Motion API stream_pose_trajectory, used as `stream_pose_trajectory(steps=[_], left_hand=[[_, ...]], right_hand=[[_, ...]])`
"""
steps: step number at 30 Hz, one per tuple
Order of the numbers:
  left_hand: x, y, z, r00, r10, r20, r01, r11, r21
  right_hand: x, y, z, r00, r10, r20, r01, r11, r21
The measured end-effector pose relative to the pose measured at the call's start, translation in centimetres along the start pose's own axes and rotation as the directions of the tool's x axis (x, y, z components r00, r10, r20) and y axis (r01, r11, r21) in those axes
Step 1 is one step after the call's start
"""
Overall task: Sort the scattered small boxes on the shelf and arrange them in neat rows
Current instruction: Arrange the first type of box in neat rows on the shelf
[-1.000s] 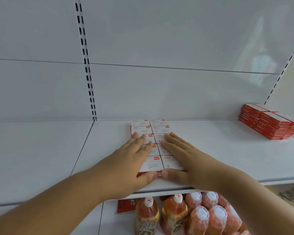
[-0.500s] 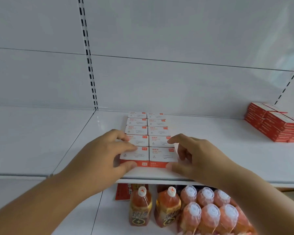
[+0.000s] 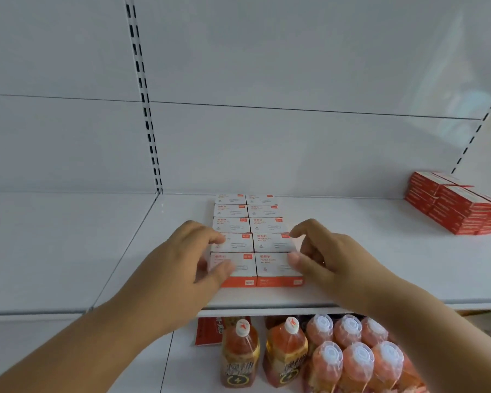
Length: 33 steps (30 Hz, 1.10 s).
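- The small white cardboard boxes with orange-red fronts [image 3: 253, 236] lie on the white metal shelf [image 3: 380, 251] in two columns of five, packed edge to edge from near the front lip back to the rear panel.
- The left hand [image 3: 182, 262] has its fingers curled at the left edge of the block: fingertips on the second box from the front, thumb on the top of the front left box. It touches the boxes, but whether it truly grips one cannot be told.
- The right hand [image 3: 321, 253] mirrors it at the right edge, thumb on the front right box, fingers bent above the one behind.
- A stack of red flat boxes [image 3: 454, 205] stands well apart at the shelf's far right.
- Below, plastic bottles of orange drink with white caps [image 3: 323, 353] crowd the lower shelf beside a red packet [image 3: 207, 333].
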State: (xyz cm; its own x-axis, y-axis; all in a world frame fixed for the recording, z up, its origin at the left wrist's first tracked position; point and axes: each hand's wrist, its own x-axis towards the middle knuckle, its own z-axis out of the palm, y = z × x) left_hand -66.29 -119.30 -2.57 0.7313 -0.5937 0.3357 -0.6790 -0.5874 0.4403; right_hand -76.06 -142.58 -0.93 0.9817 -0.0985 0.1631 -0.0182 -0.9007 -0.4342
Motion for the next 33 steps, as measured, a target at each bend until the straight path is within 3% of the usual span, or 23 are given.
stream_pose_trajectory(steps=[2, 5, 7, 10, 17, 33], left_hand=[[1.1, -0.2, -0.7, 0.996, -0.080, -0.043, 0.083, 0.992, 0.096], [3.2, -0.7, -0.8, 0.974, -0.188, 0.125, 0.144, 0.943, 0.300], [4.1, -0.8, -0.4, 0.952, -0.214, 0.219, 0.136, 0.936, 0.324], [4.7, -0.8, 0.1, 0.946, -0.205, 0.253, 0.117, 0.939, 0.324], [4.8, -1.0, 1.1, 0.950, -0.204, 0.235, 0.115, 0.932, 0.344], [4.6, -1.3, 1.3, 0.957, -0.220, 0.190, 0.153, 0.937, 0.313]], right_hand=[[0.8, -0.3, -0.4, 0.993, 0.107, -0.058, -0.111, 0.991, -0.069], [2.4, -0.8, -0.4, 0.965, 0.260, -0.031, -0.261, 0.945, -0.199], [3.3, -0.9, 0.1, 0.945, 0.328, 0.006, -0.317, 0.919, -0.235], [3.9, -0.8, 1.1, 0.922, 0.384, 0.041, -0.357, 0.888, -0.289], [3.8, -0.7, 1.8, 0.931, 0.365, 0.021, -0.331, 0.866, -0.375], [4.3, -1.1, 1.8, 0.919, 0.388, 0.070, -0.336, 0.864, -0.375]])
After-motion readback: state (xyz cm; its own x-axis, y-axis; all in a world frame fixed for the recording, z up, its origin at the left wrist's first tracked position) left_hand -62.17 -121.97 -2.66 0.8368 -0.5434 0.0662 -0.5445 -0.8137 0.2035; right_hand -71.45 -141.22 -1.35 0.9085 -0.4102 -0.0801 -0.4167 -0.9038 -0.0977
